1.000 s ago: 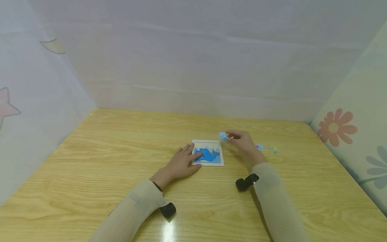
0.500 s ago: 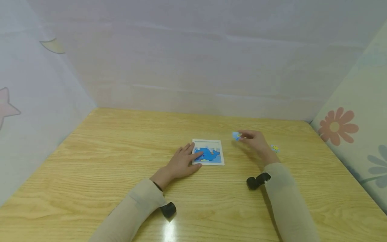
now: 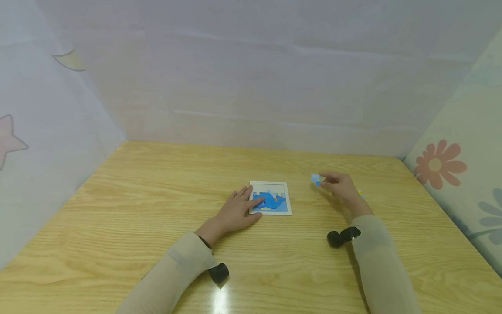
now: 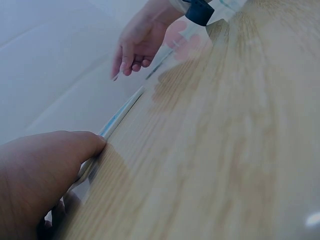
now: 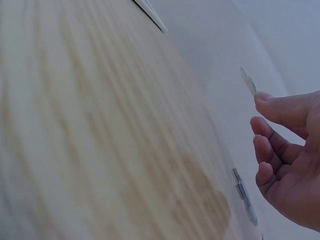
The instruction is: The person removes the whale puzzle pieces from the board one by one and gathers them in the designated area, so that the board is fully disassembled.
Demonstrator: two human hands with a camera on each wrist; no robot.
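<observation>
Pinching one puzzle piece (image 3: 317, 179), right hand (image 3: 340, 186); left hand (image 3: 235, 212) pressing one board (image 3: 270, 198).

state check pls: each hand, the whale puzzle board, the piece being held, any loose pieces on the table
left hand: flat, fingers resting on the board's left edge.
right hand: raised off the table, pinching a piece.
puzzle board: flat on the table, whale picture up.
held piece: blue, in the fingertips, right of the board, clear of it.
loose piece: flat on the table by the right hand.
</observation>
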